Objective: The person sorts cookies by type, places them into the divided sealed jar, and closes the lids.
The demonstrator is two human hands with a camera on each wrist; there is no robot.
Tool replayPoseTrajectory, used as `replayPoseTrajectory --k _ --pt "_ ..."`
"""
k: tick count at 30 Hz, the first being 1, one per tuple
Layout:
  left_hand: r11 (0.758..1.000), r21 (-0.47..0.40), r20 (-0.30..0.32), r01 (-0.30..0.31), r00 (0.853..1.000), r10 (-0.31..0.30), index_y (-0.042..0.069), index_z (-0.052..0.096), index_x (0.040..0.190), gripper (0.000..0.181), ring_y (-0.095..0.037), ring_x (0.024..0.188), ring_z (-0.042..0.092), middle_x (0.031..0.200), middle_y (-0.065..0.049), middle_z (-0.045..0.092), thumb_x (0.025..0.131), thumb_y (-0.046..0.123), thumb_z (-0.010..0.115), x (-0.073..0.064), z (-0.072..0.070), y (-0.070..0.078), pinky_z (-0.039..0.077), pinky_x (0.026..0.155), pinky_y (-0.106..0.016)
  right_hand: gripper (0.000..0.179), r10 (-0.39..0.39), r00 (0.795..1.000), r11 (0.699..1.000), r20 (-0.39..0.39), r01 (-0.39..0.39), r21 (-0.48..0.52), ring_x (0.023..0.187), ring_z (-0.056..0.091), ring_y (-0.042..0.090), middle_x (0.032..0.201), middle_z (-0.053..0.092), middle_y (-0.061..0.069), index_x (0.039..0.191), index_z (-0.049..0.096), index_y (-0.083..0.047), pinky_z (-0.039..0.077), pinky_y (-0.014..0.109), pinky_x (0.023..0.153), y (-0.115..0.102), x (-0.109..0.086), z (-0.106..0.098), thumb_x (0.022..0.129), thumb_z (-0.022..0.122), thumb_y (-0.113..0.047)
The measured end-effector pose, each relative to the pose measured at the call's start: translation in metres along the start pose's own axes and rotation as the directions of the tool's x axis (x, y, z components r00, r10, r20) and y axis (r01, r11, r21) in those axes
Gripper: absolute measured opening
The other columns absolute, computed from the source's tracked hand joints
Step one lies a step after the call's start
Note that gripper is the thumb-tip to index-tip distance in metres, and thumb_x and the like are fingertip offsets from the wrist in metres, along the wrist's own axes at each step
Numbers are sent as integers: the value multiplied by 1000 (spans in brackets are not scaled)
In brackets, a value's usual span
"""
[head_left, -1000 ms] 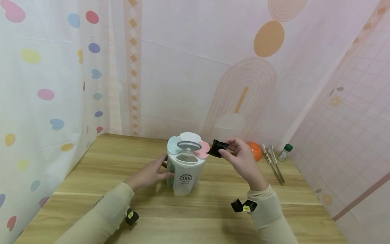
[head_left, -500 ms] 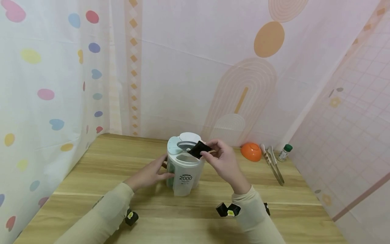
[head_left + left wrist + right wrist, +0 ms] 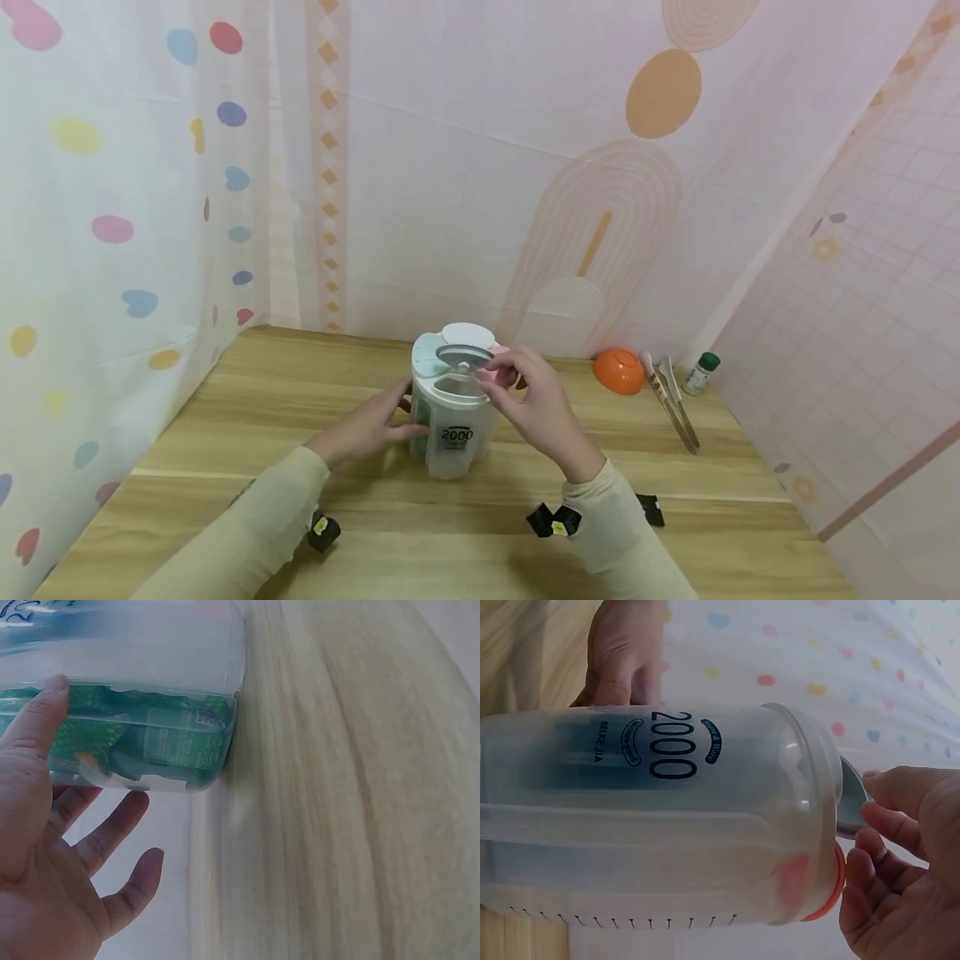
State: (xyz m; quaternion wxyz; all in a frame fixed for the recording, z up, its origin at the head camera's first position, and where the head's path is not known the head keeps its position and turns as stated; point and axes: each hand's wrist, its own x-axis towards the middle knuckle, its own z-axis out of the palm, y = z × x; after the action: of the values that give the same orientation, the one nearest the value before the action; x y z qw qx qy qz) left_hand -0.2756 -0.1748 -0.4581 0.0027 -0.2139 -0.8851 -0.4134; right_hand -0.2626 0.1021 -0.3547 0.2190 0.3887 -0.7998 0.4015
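A clear plastic storage canister (image 3: pixel 450 433) marked 2000 stands upright on the wooden table. Its white lid has pastel flaps, and the grey flap (image 3: pixel 465 358) is raised above the front opening. Green packaging (image 3: pixel 180 735) shows through its left side in the left wrist view. A dark shape (image 3: pixel 592 754), blurred by the plastic, sits behind the printed front. My left hand (image 3: pixel 371 425) steadies the canister, thumb in front and fingers round the back. Thumb and fingertips of my right hand (image 3: pixel 532 408) hover apart at the grey flap's edge; whether they touch it is unclear.
Farther right on the table are an upturned orange bowl (image 3: pixel 618 371), metal tongs (image 3: pixel 671 404) and a small green-capped bottle (image 3: pixel 702 372). A black item (image 3: pixel 651 510), kind unclear, lies beside my right sleeve. Patterned curtains (image 3: pixel 420 167) border the table.
My right hand has carried a small black packet leftward over the lid and let it go at the front opening. A dark shape now shows inside the canister. The left hand stays put.
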Motion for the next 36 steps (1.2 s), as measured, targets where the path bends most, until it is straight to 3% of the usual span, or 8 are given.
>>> replayPoseTrajectory --k 7,12,17,22,28,31,36 --pt "1000 12 6 22 1000 -22 19 19 162 96 -33 123 56 144 -14 53 89 49 74 1 1 -3 47 100 -59 18 96 995 994 -12 -95 57 86 58 19 91 62 5 106 67 -2 53 37 78 8 -10 -11 91 76 -6" --pt "1000 -4 4 20 1000 -20 17 18 162 98 -33 123 56 146 -14 51 89 47 76 -2 -1 -7 47 100 -59 15 176 982 976 -72 -165 146 85 58 16 92 64 8 108 65 1 50 30 76 19 -24 -24 94 70 -1" --pt "1000 9 -27 12 1000 -12 17 19 162 99 -33 121 57 146 -15 52 87 43 79 -6 -6 -11 48 98 -59 15 232 965 938 -122 -190 289 86 58 10 95 63 11 111 61 8 49 22 74 31 -34 -39 96 64 4" --pt "1000 14 -11 18 1000 -17 18 19 162 100 -33 121 57 145 -15 52 87 45 79 -9 -6 -10 48 99 -59 25 302 951 894 -69 -257 368 100 62 13 109 64 7 121 54 12 51 20 85 44 -53 -59 99 60 4" --pt "999 15 -11 34 999 -34 19 20 161 98 -32 121 57 146 -13 52 87 44 79 -10 -5 -11 47 99 -59 39 243 969 935 49 -247 254 118 57 13 132 59 23 134 55 4 45 23 100 61 -77 -79 96 63 4" --pt "999 15 -12 46 999 -45 20 21 161 97 -32 122 56 145 -12 52 87 45 79 -10 -6 -11 47 100 -59 43 237 968 954 85 -248 168 119 57 13 133 59 23 134 56 3 43 21 101 70 -90 -89 93 68 6" --pt "998 -1 -1 62 998 -62 21 22 161 98 -31 123 56 144 -11 53 86 46 79 -10 -6 -12 46 101 -59 47 356 922 934 150 -352 -54 117 59 24 127 65 13 133 59 -1 47 30 102 79 -111 -109 91 76 -10"
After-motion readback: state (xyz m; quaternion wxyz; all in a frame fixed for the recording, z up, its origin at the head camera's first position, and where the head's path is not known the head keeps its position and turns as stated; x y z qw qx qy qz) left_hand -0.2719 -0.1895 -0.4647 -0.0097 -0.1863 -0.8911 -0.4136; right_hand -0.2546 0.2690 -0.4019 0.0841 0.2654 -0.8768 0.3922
